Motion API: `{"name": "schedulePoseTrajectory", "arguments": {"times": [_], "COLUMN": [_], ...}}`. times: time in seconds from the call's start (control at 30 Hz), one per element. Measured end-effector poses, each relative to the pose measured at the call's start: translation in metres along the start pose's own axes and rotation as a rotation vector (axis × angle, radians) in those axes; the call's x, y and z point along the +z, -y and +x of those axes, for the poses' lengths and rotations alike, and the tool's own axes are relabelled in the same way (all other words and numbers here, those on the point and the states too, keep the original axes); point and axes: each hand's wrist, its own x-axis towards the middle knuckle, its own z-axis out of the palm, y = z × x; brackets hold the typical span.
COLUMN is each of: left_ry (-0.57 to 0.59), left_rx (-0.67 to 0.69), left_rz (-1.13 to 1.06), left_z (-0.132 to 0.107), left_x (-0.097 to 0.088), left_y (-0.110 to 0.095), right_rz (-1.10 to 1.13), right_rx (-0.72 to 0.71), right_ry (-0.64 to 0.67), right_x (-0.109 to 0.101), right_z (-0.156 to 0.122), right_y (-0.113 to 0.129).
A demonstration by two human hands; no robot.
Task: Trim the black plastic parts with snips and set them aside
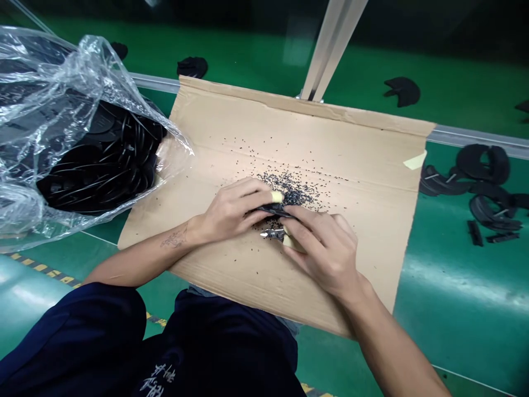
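My left hand (233,212) is closed on a thin black plastic part (273,209), with a yellow finger cot on one fingertip. Close beside it, my right hand (324,245) grips a small metal cutting tool (270,234) whose shiny tip points left under the part. Both hands rest over a flat sheet of brown cardboard (351,160). A scatter of tiny dark trimmings (291,187) lies on the cardboard just beyond my fingers.
A clear plastic bag (61,110) full of black curved parts (103,160) sits at the left. More black parts (479,182) lie on the green surface at the right and beyond a metal rail (475,138). A slanted metal post (330,44) rises behind the cardboard.
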Motion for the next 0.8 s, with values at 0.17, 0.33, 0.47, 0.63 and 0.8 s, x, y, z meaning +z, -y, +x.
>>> {"name": "schedulePoseTrajectory", "arguments": {"times": [0.17,0.33,0.47,0.63,0.8], "left_ry": [-0.018,-0.045,-0.008,0.018,0.019], "left_rx": [-0.039,-0.128,-0.143,-0.096,-0.083], "left_rz": [-0.137,-0.324,-0.406,-0.436,-0.456], "left_z": [0.001,0.005,0.007,0.007,0.007], "left_x": [-0.003,-0.006,-0.007,-0.007,-0.008], "left_y": [0.005,0.002,0.0,-0.001,-0.001], "right_rz": [0.247,0.075,-0.101,-0.125,-0.103], "right_rx": [0.111,0.252,0.156,0.125,0.085], "right_ry": [-0.078,-0.112,-0.022,0.011,-0.005], "right_x": [-0.008,-0.014,-0.013,-0.012,-0.013], "right_z": [0.003,0.004,0.002,0.001,0.001], "right_y": [-0.005,-0.015,-0.019,-0.017,-0.018]}}
